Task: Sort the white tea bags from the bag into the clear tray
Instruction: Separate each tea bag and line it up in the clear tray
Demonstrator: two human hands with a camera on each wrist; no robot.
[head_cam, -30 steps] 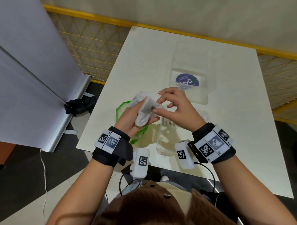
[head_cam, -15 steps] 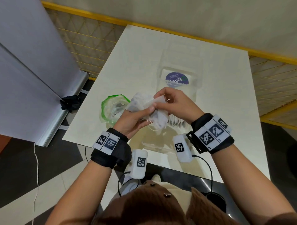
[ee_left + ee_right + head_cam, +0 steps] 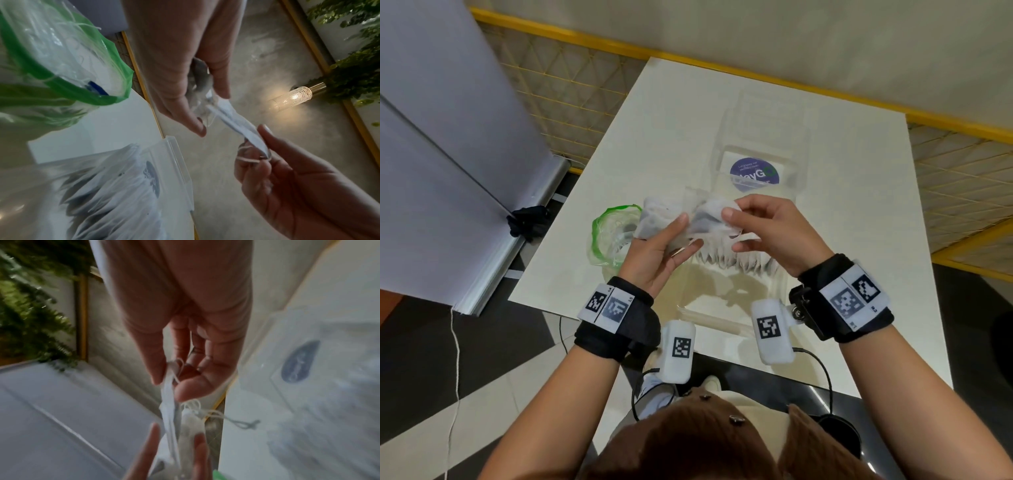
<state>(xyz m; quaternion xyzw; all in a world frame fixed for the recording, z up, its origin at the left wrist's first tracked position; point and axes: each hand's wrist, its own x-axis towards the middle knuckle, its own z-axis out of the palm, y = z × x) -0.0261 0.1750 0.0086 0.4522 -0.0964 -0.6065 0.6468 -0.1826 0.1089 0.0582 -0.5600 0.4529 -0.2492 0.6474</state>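
Blk wristbands (image 3: 616, 329) w/ marker tags.

One clear tray (image 3: 763, 144), one green-rimmed bag (image 3: 607, 236), two hands.

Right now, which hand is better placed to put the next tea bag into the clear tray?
The right hand, probably. It pinches one tea bag directly above the clear tray, while the left hand holds the remaining bunch nearer the green-rimmed bag.
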